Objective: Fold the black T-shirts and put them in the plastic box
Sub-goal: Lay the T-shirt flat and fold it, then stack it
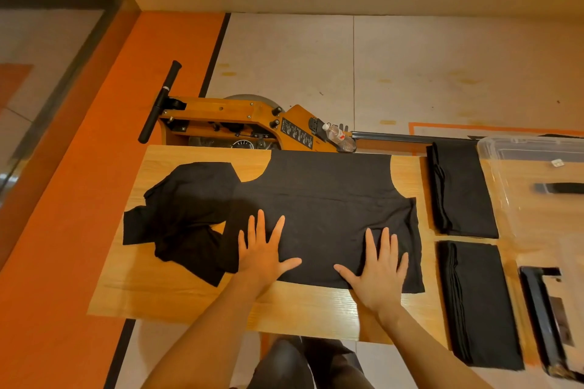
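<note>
We press both hands, left (264, 249) and right (380, 265), flat with fingers spread, holding nothing, on the shirt (325, 208) mid-bench to smooth it for folding. 2 folded stacks (464, 193) wait by the right edge beside the box (531, 148).

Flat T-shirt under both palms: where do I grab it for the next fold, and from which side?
Probably pinch the spread T-shirt at its right end, near and far corners, coming from the right. That edge lies free on the wooden table, while the left end overlaps the crumpled T-shirt. Both the left hand and right hand now press it flat.
</note>
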Tool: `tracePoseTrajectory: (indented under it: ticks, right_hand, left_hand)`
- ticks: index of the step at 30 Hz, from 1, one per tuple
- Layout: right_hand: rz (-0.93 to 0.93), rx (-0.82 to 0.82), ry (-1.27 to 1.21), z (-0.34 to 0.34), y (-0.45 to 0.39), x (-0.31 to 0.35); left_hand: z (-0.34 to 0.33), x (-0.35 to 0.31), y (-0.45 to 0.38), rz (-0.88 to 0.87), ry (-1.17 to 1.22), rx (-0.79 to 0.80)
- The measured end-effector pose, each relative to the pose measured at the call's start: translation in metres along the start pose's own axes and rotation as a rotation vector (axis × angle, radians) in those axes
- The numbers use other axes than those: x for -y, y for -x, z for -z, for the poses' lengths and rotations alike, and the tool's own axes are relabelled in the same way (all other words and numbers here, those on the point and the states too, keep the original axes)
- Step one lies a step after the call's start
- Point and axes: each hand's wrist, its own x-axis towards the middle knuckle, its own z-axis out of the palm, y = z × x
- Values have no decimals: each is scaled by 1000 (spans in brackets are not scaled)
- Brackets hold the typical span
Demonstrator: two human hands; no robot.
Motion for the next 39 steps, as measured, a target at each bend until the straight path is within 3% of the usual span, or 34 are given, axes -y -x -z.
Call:
tracePoseTrajectory:
  ticks: [15, 27, 30, 36, 39]
  right_hand:
    - [-47, 140, 8, -1, 74, -7]
    - [-87, 122, -24, -11, 120, -5]
    - [-122, 52, -119, -4, 114, -4]
    - [-251, -256, -369, 23, 79, -20]
    - [-331, -296, -485, 41, 56, -29]
  left_hand:
    - [-46, 13, 73, 8, 107, -30]
    - [-62, 21, 106, -7, 80, -8]
    - [-55, 26, 101, -12, 150, -92]
    - [-23, 59, 73, 114, 293, -359]
    - [-4, 77, 56, 171, 376, -418]
